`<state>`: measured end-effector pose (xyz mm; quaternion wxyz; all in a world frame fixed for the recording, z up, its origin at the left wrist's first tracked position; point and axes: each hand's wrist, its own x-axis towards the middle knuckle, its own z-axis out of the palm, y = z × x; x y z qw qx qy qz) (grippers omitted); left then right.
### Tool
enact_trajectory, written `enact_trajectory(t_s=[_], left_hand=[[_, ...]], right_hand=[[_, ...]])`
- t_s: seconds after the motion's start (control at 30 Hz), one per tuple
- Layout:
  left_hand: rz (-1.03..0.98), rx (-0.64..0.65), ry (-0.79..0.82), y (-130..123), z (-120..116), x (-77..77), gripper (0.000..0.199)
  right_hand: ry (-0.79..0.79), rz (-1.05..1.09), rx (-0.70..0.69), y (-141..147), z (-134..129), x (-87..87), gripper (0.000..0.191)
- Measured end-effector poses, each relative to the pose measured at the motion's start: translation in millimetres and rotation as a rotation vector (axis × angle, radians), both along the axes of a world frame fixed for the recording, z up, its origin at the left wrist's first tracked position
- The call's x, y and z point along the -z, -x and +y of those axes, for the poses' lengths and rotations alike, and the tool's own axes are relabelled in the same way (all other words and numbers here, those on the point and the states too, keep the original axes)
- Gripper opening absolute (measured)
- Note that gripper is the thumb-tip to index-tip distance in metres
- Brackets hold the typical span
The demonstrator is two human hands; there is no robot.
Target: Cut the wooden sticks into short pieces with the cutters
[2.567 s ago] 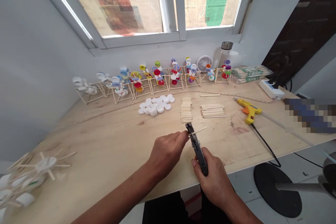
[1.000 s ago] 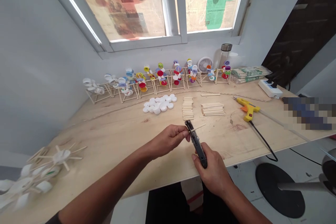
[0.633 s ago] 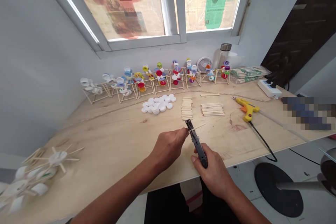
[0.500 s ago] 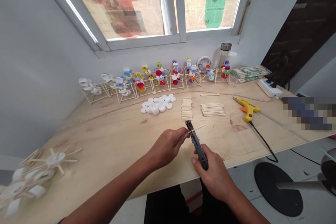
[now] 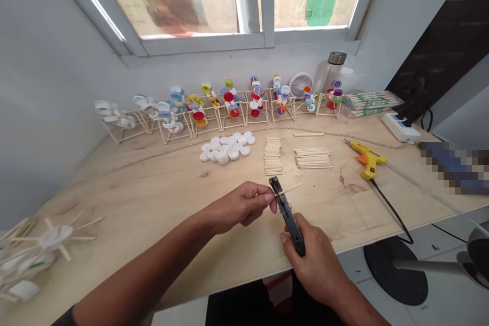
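My left hand [image 5: 244, 206] pinches one end of a thin wooden stick [image 5: 293, 188] between thumb and fingers. The stick crosses the head of a dark grey plier-like hand tool [image 5: 287, 216] and its free end points right. Wrapped round the tool's handles is my right hand [image 5: 315, 257], near the table's front edge. Just beyond the tool lies a stack of short wooden sticks [image 5: 272, 155]. To its right is a pile of longer sticks [image 5: 313, 158], with a single stick [image 5: 308, 134] behind it. White bottle caps [image 5: 227, 147] are clustered left of the short sticks.
Stick-framed models with colourful cap wheels [image 5: 231, 107] line the back of the wooden table [image 5: 153, 198]. A yellow glue gun [image 5: 369, 159] and white power strip [image 5: 400, 128] sit at right. White cap-and-stick wheels [image 5: 55, 237] lie at left. A small fan [image 5: 300, 86] stands behind.
The view has shifted slightly. My left fingers have changed their pinch on the stick beside the tool's head. The tool stays in my right hand, nearly in the same place.
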<state>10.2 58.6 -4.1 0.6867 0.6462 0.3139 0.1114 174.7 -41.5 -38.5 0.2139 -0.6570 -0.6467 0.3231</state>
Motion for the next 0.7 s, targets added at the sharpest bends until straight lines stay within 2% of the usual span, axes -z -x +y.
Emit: enact_trajectory(t_s=[0.1, 0.27, 0.33, 0.37, 0.43, 0.6, 0.7], left_hand=[[0.086, -0.056, -0.349, -2.9, -5.0, 1.0, 0.033], [0.389, -0.292, -1.142, -10.9, -20.3, 21.1, 0.031], [0.426, -0.291, -1.299, -12.1, -22.8, 26.7, 0.033], [0.423, -0.272, -1.312, -11.9, -22.9, 27.2, 0.032], [0.401, -0.217, -1.212, -10.7, -21.7, 23.4, 0.030], [0.232, -0.111, -0.732, -6.6, -16.6, 3.6, 0.030], [0.111, -0.071, -0.421, -5.2, -13.0, -1.4, 0.035]], right_hand=[[-0.004, -0.031, 0.017, 2.0, 1.9, 2.0, 0.010], [-0.007, -0.040, 0.043, 3.5, 0.0, 3.7, 0.012], [-0.009, -0.029, 0.049, 3.2, -1.5, 3.4, 0.013], [-0.012, -0.021, 0.050, 2.9, -2.2, 3.2, 0.012], [-0.024, -0.003, 0.047, 2.4, -3.4, 2.6, 0.011], [-0.046, 0.034, 0.028, 0.8, -6.2, 0.6, 0.012], [-0.047, 0.062, 0.003, -0.9, -7.6, -1.7, 0.014]])
